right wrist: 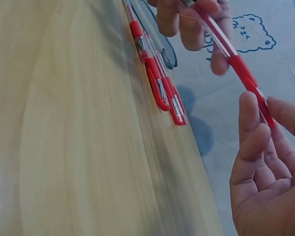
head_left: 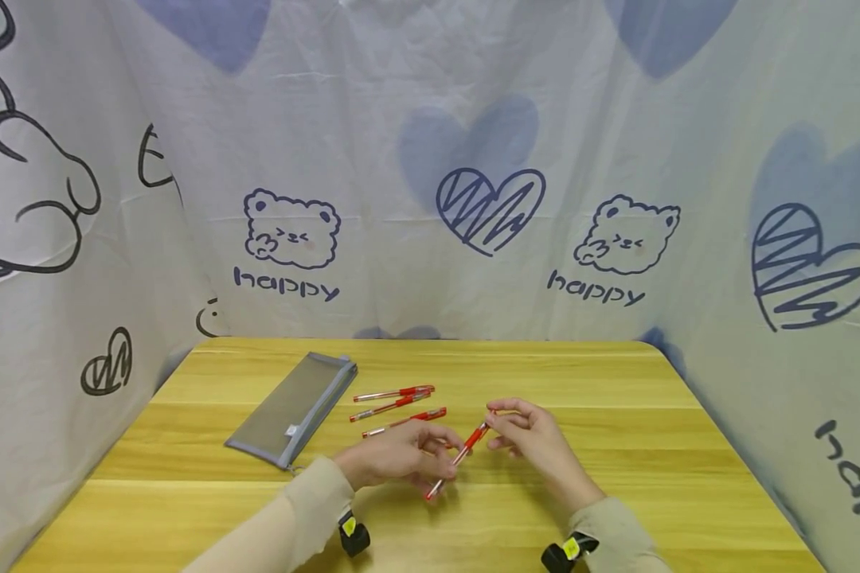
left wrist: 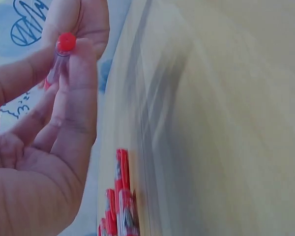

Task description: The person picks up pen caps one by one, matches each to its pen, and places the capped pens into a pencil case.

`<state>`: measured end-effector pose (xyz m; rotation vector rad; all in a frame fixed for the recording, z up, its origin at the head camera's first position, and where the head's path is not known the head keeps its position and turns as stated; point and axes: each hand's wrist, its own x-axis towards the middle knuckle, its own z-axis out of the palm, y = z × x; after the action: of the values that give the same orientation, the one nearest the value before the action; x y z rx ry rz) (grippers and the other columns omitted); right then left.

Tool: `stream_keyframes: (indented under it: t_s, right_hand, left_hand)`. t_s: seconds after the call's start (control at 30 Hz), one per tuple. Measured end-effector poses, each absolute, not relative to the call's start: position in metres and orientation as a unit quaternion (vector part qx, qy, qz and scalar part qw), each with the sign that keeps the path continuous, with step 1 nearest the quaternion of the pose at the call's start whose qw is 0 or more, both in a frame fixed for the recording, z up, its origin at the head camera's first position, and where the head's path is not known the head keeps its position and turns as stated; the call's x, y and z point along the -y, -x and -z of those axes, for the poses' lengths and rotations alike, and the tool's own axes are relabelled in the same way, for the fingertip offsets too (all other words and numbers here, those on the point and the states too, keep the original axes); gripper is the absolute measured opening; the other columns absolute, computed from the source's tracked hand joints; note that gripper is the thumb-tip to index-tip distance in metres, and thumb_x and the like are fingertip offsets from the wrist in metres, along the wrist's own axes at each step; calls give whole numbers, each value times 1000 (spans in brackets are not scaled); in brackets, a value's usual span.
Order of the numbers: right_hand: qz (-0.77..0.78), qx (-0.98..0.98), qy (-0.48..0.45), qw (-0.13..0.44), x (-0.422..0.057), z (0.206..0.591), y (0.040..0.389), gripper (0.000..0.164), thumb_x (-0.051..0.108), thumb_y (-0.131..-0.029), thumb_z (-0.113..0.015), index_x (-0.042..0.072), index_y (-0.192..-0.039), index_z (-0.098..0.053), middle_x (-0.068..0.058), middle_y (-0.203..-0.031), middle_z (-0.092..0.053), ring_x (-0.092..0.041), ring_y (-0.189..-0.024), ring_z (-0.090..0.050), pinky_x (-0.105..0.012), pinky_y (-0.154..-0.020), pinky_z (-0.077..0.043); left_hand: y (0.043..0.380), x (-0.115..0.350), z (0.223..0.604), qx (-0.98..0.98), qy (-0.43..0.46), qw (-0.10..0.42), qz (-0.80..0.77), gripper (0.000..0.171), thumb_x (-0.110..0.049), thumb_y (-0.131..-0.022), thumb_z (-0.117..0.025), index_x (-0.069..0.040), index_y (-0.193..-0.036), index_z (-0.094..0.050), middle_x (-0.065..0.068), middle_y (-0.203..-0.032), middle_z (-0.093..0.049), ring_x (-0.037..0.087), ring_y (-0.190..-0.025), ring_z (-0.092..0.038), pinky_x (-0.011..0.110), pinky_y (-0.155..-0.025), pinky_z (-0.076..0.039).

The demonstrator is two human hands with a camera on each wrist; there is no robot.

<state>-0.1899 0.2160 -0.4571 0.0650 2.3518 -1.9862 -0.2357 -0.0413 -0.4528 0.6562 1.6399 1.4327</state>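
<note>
A red pen (head_left: 475, 436) with a clear barrel is held above the table, slanting between both hands. My left hand (head_left: 401, 454) pinches its barrel toward the lower, nearer end. In the left wrist view the red end of the pen (left wrist: 66, 43) points at the camera between thumb and finger. With thumb and fingertips, my right hand (head_left: 533, 442) pinches the other end, where the right wrist view shows a red part with a clip (right wrist: 259, 96). Several more red pens (head_left: 404, 391) lie on the table just beyond my left hand, which partly covers the nearest ones.
A grey mesh zip pouch (head_left: 287, 406) lies flat at the left of the pens, its zipper edge facing them. The wooden table (head_left: 652, 461) ends at a printed cloth backdrop (head_left: 387, 278) behind and at both sides. Each wrist carries a small black camera (head_left: 354, 537).
</note>
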Motion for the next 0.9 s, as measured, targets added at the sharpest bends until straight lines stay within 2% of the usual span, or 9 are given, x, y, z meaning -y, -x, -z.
stream_keyframes:
  t_s: [0.2,0.4,0.53,0.77,0.9]
  right_hand:
    - [662,-748,-33,16,-214,458,195,42,24,-103,-74,4,-138,-64,-5,-111,-82,-12,-75,-75,-23,-62,-48]
    - [667,-744,-38,9,-216,457,199,33,17,-103,-73,2,-132,-67,3,-101,-81,-11,-72,-72,-23,-61,-46]
    - [665,-746,-28,13,-217,453,200,33,16,-103,-73,0,-132,-67,6,-96,-80,-9,-70,-70,-22,-60,-46]
    - [664,-747,-18,26,-222,452,203,31,16,-103,-73,0,-129,-68,-4,-109,-82,-9,-73,-68,-22,-61,-45]
    - [667,-744,-3,34,-225,454,205,28,16,-104,-72,-1,-125,-67,-4,-109,-82,-8,-72,-68,-21,-60,-44]
  left_hand:
    - [232,30,452,-648,-237,407,-599,38,-7,-103,-70,-2,-140,-61,3,-97,-74,16,-80,-75,29,-69,-63]
    - [231,22,452,-635,-215,408,-620,34,0,-102,-66,-2,-136,-63,9,-99,-76,18,-77,-75,29,-66,-64]
    - [230,17,451,-630,-202,412,-627,33,1,-103,-65,-1,-136,-64,11,-100,-77,19,-77,-76,32,-68,-65]
    - [228,11,449,-613,-177,426,-641,33,3,-102,-64,-1,-135,-65,6,-92,-76,19,-74,-76,33,-68,-66]
    - [228,10,450,-606,-171,431,-647,36,4,-101,-64,1,-137,-64,6,-91,-76,17,-73,-76,31,-67,-66]
